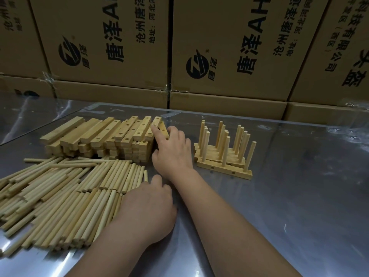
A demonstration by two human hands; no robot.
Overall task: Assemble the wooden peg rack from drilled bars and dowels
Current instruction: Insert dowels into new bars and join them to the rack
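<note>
A stack of drilled wooden bars (pixel 103 136) lies at the centre left. My right hand (pixel 172 151) is at its right end, index finger on top and thumb low, gripping the rightmost bar (pixel 157 122). A wide pile of loose dowels (pixel 60 198) spreads across the left foreground. My left hand (pixel 147 208) rests palm down on the pile's right edge, fingers curled over dowel ends; whether it holds one is hidden. Finished peg racks (pixel 223 156) with upright dowels stand grouped to the right.
The work surface is a shiny metal table (pixel 289 206) under clear film. A wall of printed cardboard boxes (pixel 229 47) closes off the back edge just behind the bars and racks.
</note>
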